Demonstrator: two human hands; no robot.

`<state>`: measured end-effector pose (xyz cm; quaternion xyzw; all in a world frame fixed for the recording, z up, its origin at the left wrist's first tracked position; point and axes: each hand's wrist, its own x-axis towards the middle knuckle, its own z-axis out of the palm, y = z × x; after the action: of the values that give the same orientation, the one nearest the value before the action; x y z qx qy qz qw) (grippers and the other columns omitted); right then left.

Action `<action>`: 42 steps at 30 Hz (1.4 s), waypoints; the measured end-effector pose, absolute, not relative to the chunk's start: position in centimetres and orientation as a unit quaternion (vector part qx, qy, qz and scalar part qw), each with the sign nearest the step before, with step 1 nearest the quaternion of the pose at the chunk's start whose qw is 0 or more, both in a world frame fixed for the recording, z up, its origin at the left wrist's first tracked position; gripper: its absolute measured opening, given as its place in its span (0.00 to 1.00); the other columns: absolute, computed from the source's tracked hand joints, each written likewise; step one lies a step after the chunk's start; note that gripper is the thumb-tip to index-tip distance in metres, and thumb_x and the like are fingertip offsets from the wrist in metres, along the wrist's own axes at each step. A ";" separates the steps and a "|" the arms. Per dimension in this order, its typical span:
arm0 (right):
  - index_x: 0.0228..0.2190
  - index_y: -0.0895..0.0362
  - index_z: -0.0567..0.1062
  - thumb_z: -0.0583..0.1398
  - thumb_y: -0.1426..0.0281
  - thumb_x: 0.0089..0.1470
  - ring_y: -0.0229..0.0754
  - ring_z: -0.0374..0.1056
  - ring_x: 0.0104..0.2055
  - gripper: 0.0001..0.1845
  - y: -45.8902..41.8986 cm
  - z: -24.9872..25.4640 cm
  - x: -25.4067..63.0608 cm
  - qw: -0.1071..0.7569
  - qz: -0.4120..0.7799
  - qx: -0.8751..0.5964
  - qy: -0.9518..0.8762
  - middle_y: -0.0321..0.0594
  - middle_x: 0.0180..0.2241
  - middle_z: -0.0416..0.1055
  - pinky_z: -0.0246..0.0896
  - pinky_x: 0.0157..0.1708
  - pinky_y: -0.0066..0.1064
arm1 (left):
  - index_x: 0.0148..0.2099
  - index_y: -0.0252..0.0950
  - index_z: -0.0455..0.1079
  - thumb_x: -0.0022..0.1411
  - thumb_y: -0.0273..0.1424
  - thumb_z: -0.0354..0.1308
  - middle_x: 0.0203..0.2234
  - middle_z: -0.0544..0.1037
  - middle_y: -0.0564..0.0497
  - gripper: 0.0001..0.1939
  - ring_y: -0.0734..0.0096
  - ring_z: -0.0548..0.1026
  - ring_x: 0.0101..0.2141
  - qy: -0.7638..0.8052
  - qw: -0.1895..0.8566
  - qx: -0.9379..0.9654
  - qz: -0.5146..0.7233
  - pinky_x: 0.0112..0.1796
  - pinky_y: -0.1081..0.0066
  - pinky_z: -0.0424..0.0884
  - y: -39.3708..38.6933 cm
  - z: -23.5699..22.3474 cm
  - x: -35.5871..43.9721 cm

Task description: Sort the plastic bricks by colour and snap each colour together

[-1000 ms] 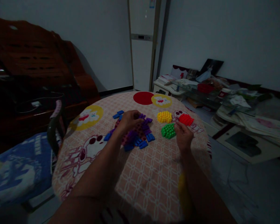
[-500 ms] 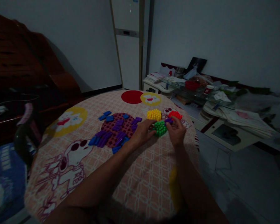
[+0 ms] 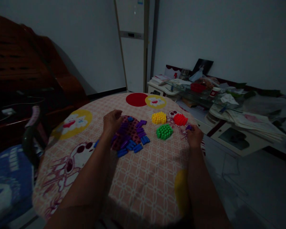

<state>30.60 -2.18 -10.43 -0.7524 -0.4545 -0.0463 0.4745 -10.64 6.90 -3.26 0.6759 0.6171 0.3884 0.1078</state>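
Through the head camera I see the right hand (image 3: 195, 136) out at the right side of the round table, thumb and fingers pinched on a small purple plastic piece (image 3: 188, 127), just above the pink patterned tablecloth (image 3: 143, 178). The left hand (image 3: 112, 121) is over the left part of a mixed spread, its fingers loosely bent; I cannot tell whether they hold anything. Under and beside it I make out loose purple plastic pieces (image 3: 140, 131) and blue plastic pieces (image 3: 131, 145), lying partly on a dark red spotted circle printed in the cloth. Between the hands sits a packed cluster of green plastic pieces (image 3: 164, 131), with a yellow cluster (image 3: 159, 118) just beyond it and a red cluster (image 3: 180, 119) to the far right, near the right hand.

For containers, I find a red plastic bowl (image 3: 197, 87) and a red-and-white cup (image 3: 214, 92) on the cluttered glass shelf (image 3: 203, 101), far right; I cannot make out what either contains.
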 end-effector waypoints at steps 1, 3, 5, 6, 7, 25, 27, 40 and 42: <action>0.39 0.58 0.79 0.60 0.69 0.43 0.49 0.72 0.36 0.19 -2.2 -10.5 30.6 0.463 -0.048 -0.758 -0.457 0.47 0.35 0.79 0.66 0.43 0.41 | 0.51 0.32 0.75 0.57 0.29 0.58 0.44 0.82 0.44 0.20 0.59 0.80 0.44 0.631 0.094 0.666 0.386 0.50 0.64 0.74 7.1 -3.4 -11.4; 0.40 0.59 0.79 0.60 0.68 0.43 0.50 0.72 0.37 0.20 -2.2 -10.6 30.6 0.453 -0.053 -0.763 -0.459 0.48 0.36 0.78 0.65 0.43 0.42 | 0.51 0.31 0.76 0.57 0.28 0.57 0.45 0.82 0.42 0.19 0.58 0.80 0.45 0.656 0.068 0.650 0.378 0.51 0.63 0.73 7.4 -3.8 -12.7; 0.43 0.60 0.78 0.60 0.67 0.43 0.51 0.72 0.37 0.23 -2.2 -10.6 30.6 0.460 -0.064 -0.763 -0.449 0.49 0.36 0.78 0.65 0.44 0.42 | 0.51 0.31 0.76 0.58 0.27 0.55 0.45 0.82 0.42 0.19 0.58 0.79 0.46 0.673 0.050 0.639 0.369 0.52 0.62 0.72 7.7 -4.4 -13.5; 0.45 0.61 0.78 0.61 0.66 0.44 0.51 0.72 0.37 0.25 -2.2 -10.6 30.5 0.468 -0.073 -0.763 -0.440 0.49 0.37 0.78 0.65 0.44 0.43 | 0.51 0.31 0.76 0.58 0.26 0.54 0.46 0.82 0.42 0.19 0.58 0.79 0.47 0.677 0.047 0.638 0.363 0.52 0.63 0.71 7.8 -4.7 -13.7; 0.46 0.61 0.77 0.61 0.65 0.44 0.51 0.72 0.37 0.26 -2.2 -10.6 30.5 0.476 -0.083 -0.764 -0.429 0.50 0.37 0.78 0.65 0.44 0.43 | 0.51 0.31 0.76 0.59 0.26 0.54 0.46 0.82 0.42 0.19 0.59 0.79 0.47 0.678 0.049 0.642 0.356 0.52 0.64 0.71 7.9 -4.9 -13.7; 0.43 0.60 0.78 0.53 0.64 0.58 0.50 0.72 0.41 0.19 -3.0 -8.1 23.0 0.517 -0.149 -0.641 -0.548 0.51 0.37 0.77 0.67 0.46 0.43 | 0.50 0.37 0.75 0.60 0.29 0.58 0.43 0.81 0.46 0.15 0.59 0.78 0.45 0.578 0.101 0.758 0.284 0.47 0.65 0.72 5.7 -3.4 -8.2; 0.45 0.57 0.78 0.53 0.63 0.61 0.50 0.72 0.43 0.18 -3.5 -7.4 20.7 0.518 -0.120 -0.591 -0.607 0.50 0.39 0.78 0.67 0.48 0.44 | 0.50 0.37 0.75 0.60 0.30 0.59 0.41 0.82 0.47 0.15 0.60 0.79 0.42 0.527 0.128 0.777 0.319 0.45 0.65 0.73 4.6 -1.9 -6.8; 0.40 0.55 0.79 0.57 0.63 0.60 0.43 0.74 0.36 0.13 -4.6 -6.6 17.9 0.554 -0.006 -0.531 -0.641 0.43 0.36 0.79 0.71 0.39 0.35 | 0.53 0.36 0.72 0.61 0.26 0.60 0.45 0.80 0.45 0.17 0.67 0.79 0.40 0.301 0.266 0.848 0.347 0.42 0.68 0.75 -0.6 -2.4 0.2; 0.38 0.57 0.79 0.58 0.61 0.57 0.43 0.73 0.34 0.14 -4.4 -6.8 19.4 0.586 -0.031 -0.577 -0.569 0.43 0.34 0.78 0.70 0.38 0.34 | 0.58 0.36 0.69 0.61 0.27 0.60 0.49 0.78 0.43 0.21 0.65 0.78 0.43 0.280 0.249 0.861 0.344 0.46 0.65 0.74 -0.8 -3.0 0.7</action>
<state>19.39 -4.41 -6.76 -0.5768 -0.5686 -0.0314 0.5856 0.66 -0.83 -2.96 0.8610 0.2799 0.3442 0.2486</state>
